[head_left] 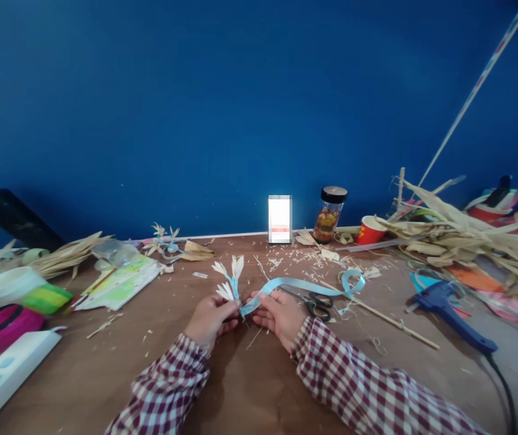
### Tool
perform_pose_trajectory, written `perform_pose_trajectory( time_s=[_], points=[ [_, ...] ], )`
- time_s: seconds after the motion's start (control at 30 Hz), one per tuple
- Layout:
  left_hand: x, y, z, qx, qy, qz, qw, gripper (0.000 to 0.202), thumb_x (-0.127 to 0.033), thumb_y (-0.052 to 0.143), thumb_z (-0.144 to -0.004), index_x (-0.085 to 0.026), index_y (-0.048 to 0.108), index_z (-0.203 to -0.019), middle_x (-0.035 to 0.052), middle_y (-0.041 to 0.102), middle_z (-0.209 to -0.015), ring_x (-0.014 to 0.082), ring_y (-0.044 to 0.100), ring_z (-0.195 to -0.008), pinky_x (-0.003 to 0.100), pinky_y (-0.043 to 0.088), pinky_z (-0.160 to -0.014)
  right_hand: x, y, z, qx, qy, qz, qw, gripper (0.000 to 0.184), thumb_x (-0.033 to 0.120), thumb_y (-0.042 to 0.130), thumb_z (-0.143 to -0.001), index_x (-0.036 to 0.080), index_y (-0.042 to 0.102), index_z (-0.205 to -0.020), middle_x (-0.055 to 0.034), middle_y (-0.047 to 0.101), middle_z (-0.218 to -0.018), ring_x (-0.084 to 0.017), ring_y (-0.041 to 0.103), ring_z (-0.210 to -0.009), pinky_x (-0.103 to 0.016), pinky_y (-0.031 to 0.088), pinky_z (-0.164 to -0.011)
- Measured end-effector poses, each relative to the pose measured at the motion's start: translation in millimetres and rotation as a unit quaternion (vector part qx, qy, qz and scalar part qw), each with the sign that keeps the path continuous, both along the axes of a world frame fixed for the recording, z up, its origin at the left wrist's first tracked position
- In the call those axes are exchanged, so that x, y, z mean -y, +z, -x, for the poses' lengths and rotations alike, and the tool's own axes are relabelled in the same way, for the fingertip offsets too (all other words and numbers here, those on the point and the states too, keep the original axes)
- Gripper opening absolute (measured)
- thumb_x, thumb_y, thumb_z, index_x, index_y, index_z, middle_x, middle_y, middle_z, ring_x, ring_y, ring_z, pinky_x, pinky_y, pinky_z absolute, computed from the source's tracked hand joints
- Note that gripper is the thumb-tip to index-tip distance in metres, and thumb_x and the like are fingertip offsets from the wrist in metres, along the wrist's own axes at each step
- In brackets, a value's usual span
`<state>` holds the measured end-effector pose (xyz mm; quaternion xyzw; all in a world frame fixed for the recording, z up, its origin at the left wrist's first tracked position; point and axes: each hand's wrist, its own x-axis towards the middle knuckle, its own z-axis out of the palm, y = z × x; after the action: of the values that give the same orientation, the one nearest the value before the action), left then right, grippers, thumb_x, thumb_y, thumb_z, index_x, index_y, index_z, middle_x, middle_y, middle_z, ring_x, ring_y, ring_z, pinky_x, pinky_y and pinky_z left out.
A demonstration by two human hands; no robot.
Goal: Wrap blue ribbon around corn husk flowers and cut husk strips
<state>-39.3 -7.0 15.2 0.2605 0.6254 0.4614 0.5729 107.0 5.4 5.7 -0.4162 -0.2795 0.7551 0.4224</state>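
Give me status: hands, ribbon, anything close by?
Left hand pinching husk flower sprig. Right hand holding blue ribbon end at sprig's stem. Scissors lie close beside it.

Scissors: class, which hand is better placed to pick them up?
Probably the right hand, though it holds the ribbon: the scissors lie just beside it, while the left hand pinches the straw flower, farther away.

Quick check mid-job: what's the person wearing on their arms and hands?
The left sleeve and right sleeve are long, in a maroon-and-white check, cuffed at the wrists. The left hand and right hand are bare: no gloves, no ring or watch visible.
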Motion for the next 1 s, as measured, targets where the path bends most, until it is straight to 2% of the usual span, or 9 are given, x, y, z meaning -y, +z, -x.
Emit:
perform_pose_trajectory(
  time_s=[0.17,0.3,0.43,0.6,0.73,0.87,1.0],
  points=[
    [0,-3.1,-3,-0.008,-0.011,-0.025,1.0,0.025,-0.024,0.075,-0.055,-0.011,0.061,-0.072,0.0055,0.066,-0.07,0.0109,0.06,-0.058,0.019,0.05,-0.051,3,0.3,0,0.002,0.0,-0.006,1.0,0.019,0.028,0.061,-0.074,0.013,0.062,-0.085,-0.0059,0.069,-0.076,-0.011,0.063,-0.063,-0.02,0.048,-0.058],
    [-1,-7.0,-3,-0.047,-0.015,-0.037,0.998,0.021,-0.022,0.076,-0.054,-0.012,0.06,-0.064,0.0017,0.063,-0.057,0.0097,0.057,-0.049,0.019,0.048,-0.048,5,-1.7,0,0.012,0.001,-0.022,1.0,0.021,0.031,0.063,-0.072,0.013,0.063,-0.084,-0.0061,0.069,-0.077,-0.011,0.063,-0.063,-0.021,0.049,-0.059],
    [-2,-9.5,-3,-0.053,-0.017,-0.039,0.998,0.018,-0.017,0.074,-0.056,-0.015,0.058,-0.062,-0.0011,0.062,-0.054,0.0096,0.057,-0.047,0.02,0.048,-0.049,6,-6.7,0,0.034,0.006,-0.049,0.998,0.026,0.036,0.065,-0.069,0.014,0.064,-0.084,-0.0057,0.069,-0.078,-0.013,0.064,-0.067,-0.024,0.05,-0.063],
    [-2,-14.3,-3,-0.057,-0.032,-0.065,0.996,0.016,-0.019,0.072,-0.058,-0.016,0.057,-0.062,-0.0005,0.064,-0.055,0.0118,0.059,-0.05,0.02,0.047,-0.049,9,-13.9,0,0.081,0.019,-0.115,0.99,0.03,0.042,0.061,-0.071,0.016,0.066,-0.086,-0.0055,0.069,-0.081,-0.016,0.063,-0.071,-0.028,0.051,-0.067],
    [-1,-14.9,-4,-0.067,-0.037,-0.059,0.995,0.015,-0.02,0.071,-0.059,-0.016,0.057,-0.063,-0.001,0.063,-0.054,0.0111,0.058,-0.049,0.019,0.046,-0.047,14,-12.5,-1,0.131,0.032,-0.197,0.971,0.029,0.042,0.055,-0.076,0.018,0.067,-0.087,-0.0053,0.068,-0.086,-0.017,0.062,-0.075,-0.029,0.051,-0.069],
    [0,-10.9,-7,-0.029,-0.028,-0.048,0.998,0.018,-0.017,0.073,-0.058,-0.015,0.057,-0.067,-0.0009,0.064,-0.057,0.0101,0.059,-0.05,0.017,0.046,-0.045,18,-7.0,-1,0.157,0.033,-0.254,0.954,0.027,0.039,0.052,-0.079,0.018,0.068,-0.085,-0.0055,0.068,-0.086,-0.018,0.062,-0.075,-0.031,0.052,-0.069],
    [1,-2.3,-8,0.067,-0.033,-0.053,0.996,0.019,-0.01,0.073,-0.058,-0.012,0.058,-0.07,0.0039,0.067,-0.066,0.0099,0.06,-0.054,0.017,0.05,-0.049,18,-6.4,-2,0.141,0.036,-0.247,0.958,0.029,0.042,0.053,-0.079,0.018,0.067,-0.083,-0.0059,0.068,-0.087,-0.018,0.062,-0.073,-0.032,0.053,-0.07]
  ],
)
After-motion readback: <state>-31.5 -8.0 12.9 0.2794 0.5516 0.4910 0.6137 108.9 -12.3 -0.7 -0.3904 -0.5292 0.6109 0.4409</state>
